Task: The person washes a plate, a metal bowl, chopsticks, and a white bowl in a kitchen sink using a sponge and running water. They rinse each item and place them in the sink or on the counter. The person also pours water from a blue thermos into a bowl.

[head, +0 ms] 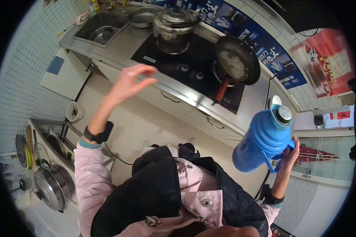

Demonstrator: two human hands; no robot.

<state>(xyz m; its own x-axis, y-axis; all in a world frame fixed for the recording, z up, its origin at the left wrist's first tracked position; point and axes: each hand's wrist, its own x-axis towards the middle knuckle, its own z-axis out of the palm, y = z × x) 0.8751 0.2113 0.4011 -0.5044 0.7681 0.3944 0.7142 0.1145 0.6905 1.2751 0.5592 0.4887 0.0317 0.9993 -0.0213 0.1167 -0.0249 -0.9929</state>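
My right hand grips the side handle of a blue thermos flask, held upright at the right with a stopper in its mouth. Nothing is in my left hand; its thumb and fingers curve apart in front of the cooktop's front edge. On the black gas cooktop, a dark wok with a red handle holds bubbly, pale liquid. A lidded steel pot stands on the left burner.
Left along the counter are a steel pan and a sink with a metal bowl inside. A small white dish sits beyond the flask. To my lower left, a rack stands near a lidded steel pot and a white bucket.
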